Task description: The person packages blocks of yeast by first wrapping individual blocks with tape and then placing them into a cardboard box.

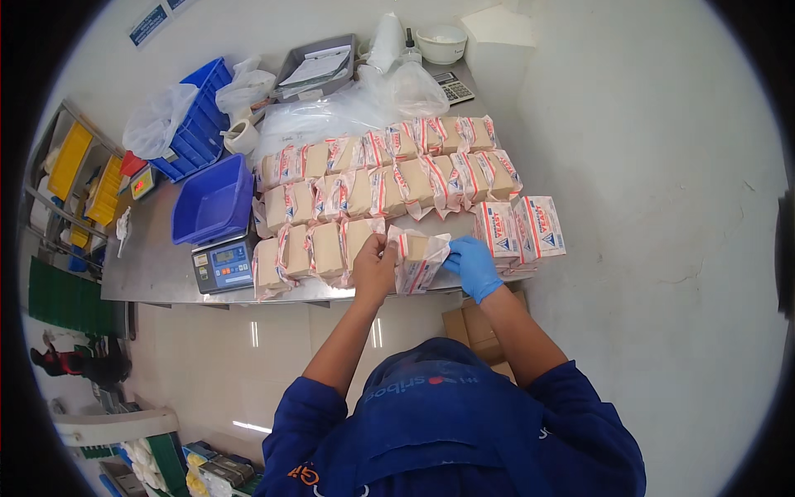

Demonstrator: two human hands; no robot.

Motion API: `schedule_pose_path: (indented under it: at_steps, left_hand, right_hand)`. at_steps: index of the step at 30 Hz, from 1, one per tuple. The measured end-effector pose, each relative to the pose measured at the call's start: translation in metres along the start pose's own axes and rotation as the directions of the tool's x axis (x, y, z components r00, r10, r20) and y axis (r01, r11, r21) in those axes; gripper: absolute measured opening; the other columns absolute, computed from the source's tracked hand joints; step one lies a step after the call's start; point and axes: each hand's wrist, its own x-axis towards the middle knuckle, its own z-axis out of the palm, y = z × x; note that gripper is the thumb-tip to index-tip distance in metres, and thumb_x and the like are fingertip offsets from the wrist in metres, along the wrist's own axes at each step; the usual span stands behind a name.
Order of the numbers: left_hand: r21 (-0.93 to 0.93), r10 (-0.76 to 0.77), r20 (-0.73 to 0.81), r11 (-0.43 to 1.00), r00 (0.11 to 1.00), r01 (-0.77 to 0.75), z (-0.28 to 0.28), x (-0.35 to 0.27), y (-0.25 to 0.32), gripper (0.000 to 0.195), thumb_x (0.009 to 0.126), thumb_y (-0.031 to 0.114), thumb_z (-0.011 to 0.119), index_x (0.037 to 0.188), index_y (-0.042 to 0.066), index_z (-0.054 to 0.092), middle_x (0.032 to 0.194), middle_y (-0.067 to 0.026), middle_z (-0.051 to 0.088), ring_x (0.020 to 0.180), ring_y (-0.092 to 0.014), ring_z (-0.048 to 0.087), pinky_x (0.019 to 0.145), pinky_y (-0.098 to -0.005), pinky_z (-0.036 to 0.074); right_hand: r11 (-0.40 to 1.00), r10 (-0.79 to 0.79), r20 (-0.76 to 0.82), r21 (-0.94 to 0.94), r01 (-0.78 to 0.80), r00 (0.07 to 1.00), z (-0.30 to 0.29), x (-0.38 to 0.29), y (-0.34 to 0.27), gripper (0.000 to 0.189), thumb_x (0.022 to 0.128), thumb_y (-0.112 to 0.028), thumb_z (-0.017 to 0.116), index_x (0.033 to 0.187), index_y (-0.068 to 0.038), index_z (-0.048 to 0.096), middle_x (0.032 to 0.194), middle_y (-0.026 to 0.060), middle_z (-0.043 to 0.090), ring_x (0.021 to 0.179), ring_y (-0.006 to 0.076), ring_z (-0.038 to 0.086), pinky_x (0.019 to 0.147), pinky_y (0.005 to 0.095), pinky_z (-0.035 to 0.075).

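My left hand (375,268), bare, pinches the left edge of the paper wrapper on a block of yeast (417,250) at the table's front edge. In a blue glove, my right hand (475,266) holds the right edge of the same wrapper. The wrapper is folded open, and the tan block shows at its top. To the left and behind, several partly unwrapped yeast blocks (359,194) stand in three rows. Packs of yeast still in printed wrappers (497,230) are stacked right of my gloved hand.
A digital scale (223,264) bears a blue plastic tub (214,199) on the left. Behind the rows lie clear plastic bags (317,118), a grey tray (348,46) with papers and a calculator (456,92). A cardboard box (475,326) is below the table edge; a person (81,362) is far left.
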Motion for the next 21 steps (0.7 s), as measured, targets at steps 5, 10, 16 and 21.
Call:
schedule_pose_path:
  at_steps: [5, 10, 16, 21]
  left_hand:
    - [0.118, -0.029, 0.045, 0.993, 0.999, 0.024, 0.008, 0.012, -0.012, 0.016, 0.098, 0.011, 0.057, 0.111, 0.002, 0.06, 0.095, -0.0021, 0.065, 0.081, -0.008, 0.058, 0.076, -0.0246, 0.048]
    - [-0.213, -0.158, 0.1, 0.961, 0.982, 0.176, 0.016, 0.015, -0.033, 0.033, 0.094, 0.008, 0.059, 0.125, -0.001, 0.055, 0.111, -0.0076, 0.066, 0.093, -0.012, 0.061, 0.082, -0.0264, 0.048]
    - [-0.274, 0.021, -0.127, 0.96, 0.992, -0.055, 0.046, 0.002, -0.042, 0.044, 0.085, -0.002, 0.063, 0.128, -0.002, 0.052, 0.121, -0.0135, 0.063, 0.111, -0.021, 0.062, 0.098, -0.0324, 0.048]
    - [0.099, -0.137, 0.222, 0.988, 0.965, 0.117, 0.039, -0.045, -0.034, 0.053, 0.081, 0.003, 0.069, 0.13, -0.003, 0.051, 0.125, -0.0148, 0.064, 0.116, -0.022, 0.063, 0.097, -0.0323, 0.05]
  right_hand:
    - [0.997, 0.03, 0.067, 0.068, -0.034, 0.997, 0.005, 0.003, 0.003, 0.019, 0.09, -0.012, 0.057, 0.105, -0.001, 0.057, 0.102, 0.0128, 0.066, 0.092, 0.0231, 0.068, 0.077, 0.0365, 0.058]
    - [0.974, 0.003, 0.032, 0.227, -0.011, 0.999, 0.024, 0.02, 0.009, 0.02, 0.093, -0.016, 0.059, 0.106, -0.001, 0.058, 0.105, 0.0115, 0.067, 0.099, 0.0216, 0.067, 0.085, 0.0349, 0.055]
    - [0.96, -0.278, -0.151, -0.074, 0.27, 0.949, 0.01, 0.055, 0.037, 0.046, 0.093, -0.01, 0.059, 0.136, -0.001, 0.046, 0.12, 0.0117, 0.058, 0.101, 0.0203, 0.062, 0.086, 0.0313, 0.05]
    - [0.973, -0.132, -0.164, 0.164, 0.159, 0.978, 0.008, 0.015, 0.037, 0.071, 0.09, -0.003, 0.058, 0.153, -0.008, 0.024, 0.13, 0.013, 0.052, 0.11, 0.0229, 0.059, 0.089, 0.0342, 0.051]
